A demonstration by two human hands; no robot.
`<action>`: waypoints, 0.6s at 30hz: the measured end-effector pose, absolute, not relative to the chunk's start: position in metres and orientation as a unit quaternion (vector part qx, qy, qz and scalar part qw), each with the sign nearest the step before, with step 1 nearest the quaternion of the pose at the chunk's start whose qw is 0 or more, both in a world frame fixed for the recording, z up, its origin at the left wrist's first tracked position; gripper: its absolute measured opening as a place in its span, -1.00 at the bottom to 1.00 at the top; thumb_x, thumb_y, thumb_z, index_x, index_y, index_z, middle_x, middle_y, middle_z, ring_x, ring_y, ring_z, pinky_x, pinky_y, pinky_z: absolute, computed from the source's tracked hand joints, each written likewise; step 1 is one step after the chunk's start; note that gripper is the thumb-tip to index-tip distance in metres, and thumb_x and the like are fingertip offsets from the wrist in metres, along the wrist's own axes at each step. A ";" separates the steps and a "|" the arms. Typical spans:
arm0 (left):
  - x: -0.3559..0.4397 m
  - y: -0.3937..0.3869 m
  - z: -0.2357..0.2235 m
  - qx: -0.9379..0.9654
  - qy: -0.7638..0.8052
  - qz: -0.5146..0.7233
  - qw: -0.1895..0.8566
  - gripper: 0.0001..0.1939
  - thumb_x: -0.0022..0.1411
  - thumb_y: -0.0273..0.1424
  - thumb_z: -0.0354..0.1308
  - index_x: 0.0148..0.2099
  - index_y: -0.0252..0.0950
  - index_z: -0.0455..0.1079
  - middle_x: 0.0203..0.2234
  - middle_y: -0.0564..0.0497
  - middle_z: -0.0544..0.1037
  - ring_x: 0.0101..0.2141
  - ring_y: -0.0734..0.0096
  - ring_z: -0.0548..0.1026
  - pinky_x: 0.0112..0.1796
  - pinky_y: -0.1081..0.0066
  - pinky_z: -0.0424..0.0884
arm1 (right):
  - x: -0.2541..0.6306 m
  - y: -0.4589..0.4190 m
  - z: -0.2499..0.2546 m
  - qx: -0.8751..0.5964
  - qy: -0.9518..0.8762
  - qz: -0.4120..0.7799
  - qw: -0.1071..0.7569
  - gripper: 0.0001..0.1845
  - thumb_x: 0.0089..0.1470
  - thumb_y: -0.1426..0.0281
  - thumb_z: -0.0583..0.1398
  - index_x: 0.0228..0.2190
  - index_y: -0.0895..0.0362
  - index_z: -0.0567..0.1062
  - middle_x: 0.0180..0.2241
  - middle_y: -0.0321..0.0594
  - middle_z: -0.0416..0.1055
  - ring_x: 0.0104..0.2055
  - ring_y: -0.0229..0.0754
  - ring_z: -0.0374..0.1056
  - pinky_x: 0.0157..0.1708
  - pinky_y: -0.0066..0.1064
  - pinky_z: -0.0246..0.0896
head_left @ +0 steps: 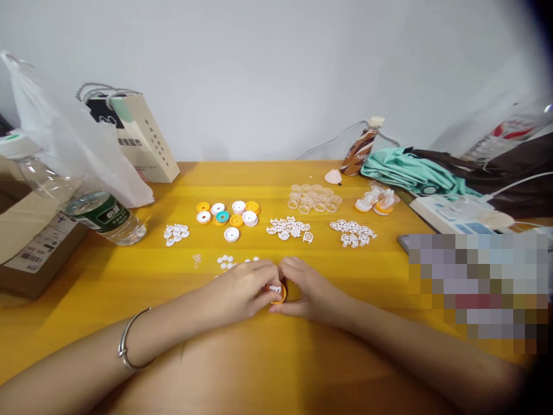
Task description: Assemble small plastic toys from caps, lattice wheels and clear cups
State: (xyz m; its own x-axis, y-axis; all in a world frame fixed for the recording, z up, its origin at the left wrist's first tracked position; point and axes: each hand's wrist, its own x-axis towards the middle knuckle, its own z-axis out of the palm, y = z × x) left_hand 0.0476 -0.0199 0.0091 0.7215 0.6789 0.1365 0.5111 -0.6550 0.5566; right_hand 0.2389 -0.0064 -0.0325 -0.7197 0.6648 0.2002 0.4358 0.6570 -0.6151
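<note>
My left hand (253,288) pinches an orange cap (283,295) with a white piece (275,288) inside, at the near middle of the table (242,369); my right hand (309,288) curls close on its right, though I cannot tell whether it grips. White discs (230,259) lie just beyond, clear cups (306,206) farther off.

We see smooth plastic in the orange ring (283,294) and clear, glossy plastic in the cups (319,197) and water bottle (103,216); our bangle (122,340) is shiny metal, the table (242,369) glossy wood-look, the box (43,248) matt cardboard, the beige bag (152,144) paper, the green bundle (406,171) creased cloth.
</note>
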 end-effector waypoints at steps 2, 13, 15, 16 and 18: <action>0.047 -0.020 0.011 0.889 0.340 0.169 0.255 -0.93 0.21 -0.42 0.01 -0.33 -0.29 0.25 -0.46 0.07 0.39 -0.44 0.51 0.36 -0.41 0.49 0.25 | 0.240 -0.007 -0.031 -0.313 -0.871 0.304 0.228 -0.69 -0.09 0.20 0.24 -0.45 0.15 0.30 -0.40 -0.24 0.28 -0.36 -0.24 0.17 -0.36 -0.41 0.12; 0.055 -0.020 0.014 0.843 0.369 0.263 0.292 -0.89 0.19 -0.35 0.06 -0.30 -0.30 0.29 -0.43 0.06 0.42 -0.41 0.54 0.38 -0.37 0.50 0.29 | 0.243 -0.022 -0.039 -0.334 -0.607 0.614 0.379 -0.61 -0.10 0.33 0.27 -0.18 0.08 0.34 -0.32 -0.28 0.40 -0.28 -0.27 0.34 -0.21 -0.37 0.25; 0.057 -0.015 0.019 0.843 0.358 0.264 0.302 -0.86 0.18 -0.32 0.08 -0.28 -0.30 0.30 -0.42 0.06 0.43 -0.40 0.52 0.39 -0.36 0.49 0.30 | 0.242 -0.022 -0.038 -0.323 -0.570 0.646 0.391 -0.65 -0.12 0.34 0.28 -0.23 0.09 0.37 -0.33 -0.29 0.40 -0.28 -0.29 0.35 -0.21 -0.38 0.25; 0.059 -0.008 0.023 0.841 0.355 0.270 0.305 -0.84 0.18 -0.30 0.08 -0.27 -0.30 0.31 -0.41 0.05 0.44 -0.39 0.51 0.39 -0.36 0.49 0.31 | 0.241 -0.022 -0.037 -0.324 -0.559 0.653 0.396 -0.66 -0.13 0.35 0.29 -0.24 0.10 0.39 -0.33 -0.29 0.40 -0.31 -0.30 0.34 -0.23 -0.39 0.25; 0.065 0.012 0.030 0.831 0.366 0.307 0.285 -0.80 0.21 -0.26 0.03 -0.27 -0.31 0.32 -0.41 0.03 0.45 -0.39 0.49 0.39 -0.36 0.48 0.31 | 0.241 -0.021 -0.035 -0.337 -0.545 0.654 0.403 -0.66 -0.14 0.34 0.29 -0.26 0.11 0.40 -0.36 -0.30 0.40 -0.38 -0.33 0.32 -0.30 -0.42 0.26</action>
State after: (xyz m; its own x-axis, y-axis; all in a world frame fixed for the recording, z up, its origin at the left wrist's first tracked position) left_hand 0.0646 0.0123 0.0303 0.5432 0.7837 0.3012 0.4334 -0.5690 0.6989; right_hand 0.2406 -0.0208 -0.0350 -0.4482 0.8939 -0.0012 -0.1600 -0.0816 -0.9837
